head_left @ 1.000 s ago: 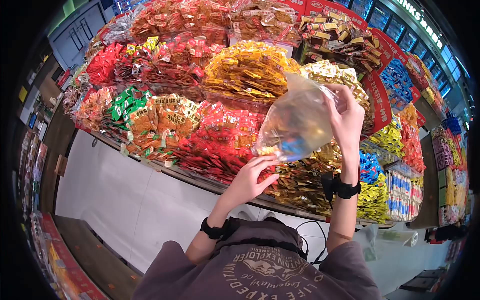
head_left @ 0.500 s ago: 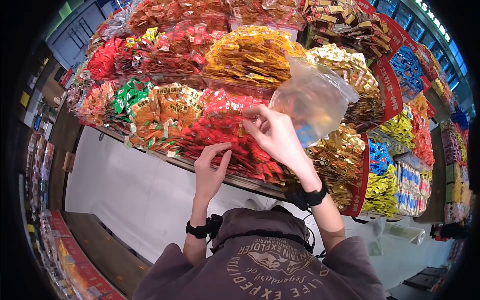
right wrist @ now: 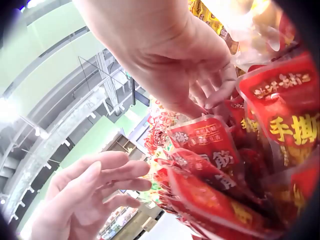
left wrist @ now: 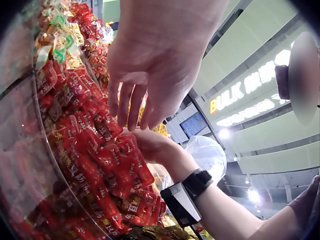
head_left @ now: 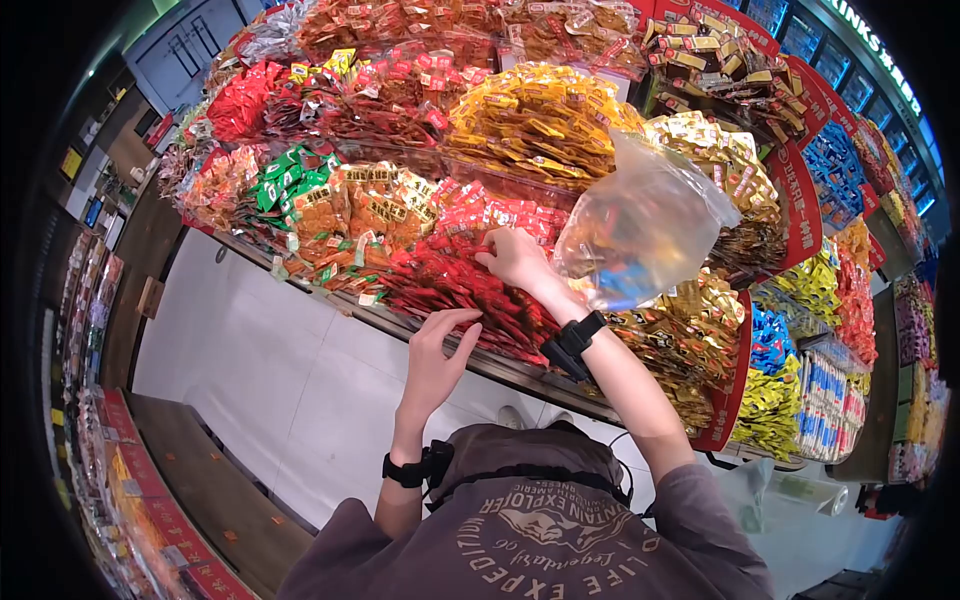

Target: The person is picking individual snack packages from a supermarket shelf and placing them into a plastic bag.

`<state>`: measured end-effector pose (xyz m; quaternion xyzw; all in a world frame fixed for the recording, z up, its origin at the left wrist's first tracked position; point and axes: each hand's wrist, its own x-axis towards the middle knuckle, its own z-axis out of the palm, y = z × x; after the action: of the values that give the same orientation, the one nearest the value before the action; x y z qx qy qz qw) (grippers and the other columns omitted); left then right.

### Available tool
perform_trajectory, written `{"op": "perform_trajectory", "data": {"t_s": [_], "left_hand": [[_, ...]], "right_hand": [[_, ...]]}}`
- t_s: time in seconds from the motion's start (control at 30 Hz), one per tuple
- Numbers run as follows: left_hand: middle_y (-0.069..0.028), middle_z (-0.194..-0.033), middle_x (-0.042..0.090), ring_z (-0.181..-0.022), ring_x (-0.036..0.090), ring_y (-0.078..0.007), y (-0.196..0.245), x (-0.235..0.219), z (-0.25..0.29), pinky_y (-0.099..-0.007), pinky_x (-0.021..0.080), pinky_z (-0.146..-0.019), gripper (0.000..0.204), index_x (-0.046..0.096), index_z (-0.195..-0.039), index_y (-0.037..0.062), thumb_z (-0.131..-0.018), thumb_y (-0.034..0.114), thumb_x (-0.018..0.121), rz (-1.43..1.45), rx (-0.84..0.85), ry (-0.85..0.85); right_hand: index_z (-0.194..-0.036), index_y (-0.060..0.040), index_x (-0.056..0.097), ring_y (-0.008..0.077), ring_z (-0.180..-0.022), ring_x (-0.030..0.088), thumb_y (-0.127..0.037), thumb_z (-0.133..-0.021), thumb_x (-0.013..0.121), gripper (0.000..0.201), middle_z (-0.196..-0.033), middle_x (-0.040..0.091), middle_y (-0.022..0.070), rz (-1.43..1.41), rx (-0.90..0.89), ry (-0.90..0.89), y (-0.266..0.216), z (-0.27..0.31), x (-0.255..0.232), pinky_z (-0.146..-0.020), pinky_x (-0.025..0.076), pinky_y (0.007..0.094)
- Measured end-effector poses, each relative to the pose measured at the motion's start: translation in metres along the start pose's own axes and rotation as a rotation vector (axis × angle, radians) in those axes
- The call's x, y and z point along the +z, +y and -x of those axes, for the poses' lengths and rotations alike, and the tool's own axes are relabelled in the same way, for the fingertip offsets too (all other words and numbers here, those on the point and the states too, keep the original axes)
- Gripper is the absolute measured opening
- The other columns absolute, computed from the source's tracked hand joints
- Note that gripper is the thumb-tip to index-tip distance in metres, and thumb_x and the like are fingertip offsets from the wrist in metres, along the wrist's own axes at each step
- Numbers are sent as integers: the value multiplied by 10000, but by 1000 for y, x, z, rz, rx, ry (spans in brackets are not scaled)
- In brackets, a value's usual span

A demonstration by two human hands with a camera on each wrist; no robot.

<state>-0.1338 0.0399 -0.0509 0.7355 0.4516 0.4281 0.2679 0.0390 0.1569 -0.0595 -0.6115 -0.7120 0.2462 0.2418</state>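
Packets of snacks are heaped by colour across the broad display counter. At its front lies the pile of red packets, just beside the clear plastic bag, which rests on the heaps with something blue showing through it. A second ago the right hand held that bag up, with the left at its lower end; now neither hand has it, and the right has come down onto the red packets. The work thus appears to have passed from handling the bag to handling packets. The left hand is near the pile's front edge, its fingers loosely spread and holding nothing. The right hand's fingers are bent down among the packets; whether they grip one cannot be told.
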Motion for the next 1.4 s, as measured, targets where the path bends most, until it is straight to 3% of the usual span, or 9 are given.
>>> {"op": "perform_trajectory", "data": {"t_s": [0.17,0.23,0.3,0.33,0.37,0.47,0.6,0.77,1.4], "left_hand": [[-135,-982,669,-936,634,-279,-6,-3,0,-343,484,-837,172,665,-1010,8,-850,72,657,23,-25,31],[-133,-978,669,-925,637,-268,-5,-4,-2,-333,483,-835,180,661,-1021,7,-853,71,654,22,-41,29],[-130,-975,670,-914,640,-256,-4,-3,-3,-322,482,-832,187,658,-1032,5,-857,70,651,22,-55,20],[-121,-973,672,-896,642,-222,-3,-1,-4,-311,483,-825,193,653,-1044,1,-865,74,646,66,-89,39],[-112,-971,675,-878,643,-189,-3,1,-6,-299,484,-819,198,648,-1055,-3,-874,78,641,111,-122,55],[-104,-975,679,-861,632,-138,-1,7,-12,-287,485,-810,195,635,-1070,-25,-928,101,591,319,-211,76],[-95,-970,669,-870,606,-114,24,9,-27,-246,470,-788,261,613,-1088,-54,-1003,155,481,617,-269,68],[-22,-880,640,-811,581,-62,46,14,-23,-201,466,-728,180,610,-1016,-49,-965,112,549,724,-210,-28],[-40,-819,614,-730,571,-67,108,44,-17,-211,456,-679,66,618,-897,-59,-845,-40,655,678,-47,91]], "right_hand": [[-896,25,650,321,-663,670,-193,-853,637,222,-686,651,177,-26,-53,23,7,-4,-13,-633,513,411],[-880,28,645,274,-560,652,-166,-867,620,196,-628,632,145,35,-136,301,-7,3,-38,-584,508,382],[-923,14,657,374,-678,641,-168,-846,640,199,-695,645,193,-184,-115,276,-26,15,-70,-656,508,435],[-941,21,643,243,-554,638,-163,-861,642,201,-638,641,136,-274,-108,250,-29,21,-80,-571,502,349],[-941,21,643,243,-554,638,-163,-861,642,201,-638,641,136,-273,-103,255,-31,29,-88,-571,502,349],[-1026,-3,611,34,-522,561,-162,-906,634,201,-651,629,1,-639,-71,127,-41,59,-105,-473,437,221],[-1063,-5,582,20,-540,537,-137,-913,624,204,-668,593,-24,-783,-53,128,-41,88,-108,-469,412,186],[-1059,1,568,18,-547,526,-93,-906,629,190,-666,587,-18,-879,-10,187,-45,112,-110,-485,407,179],[-1055,-22,612,18,-564,544,-127,-955,577,149,-704,618,-16,-1043,-182,311,-28,151,-142,-484,416,170]]}}
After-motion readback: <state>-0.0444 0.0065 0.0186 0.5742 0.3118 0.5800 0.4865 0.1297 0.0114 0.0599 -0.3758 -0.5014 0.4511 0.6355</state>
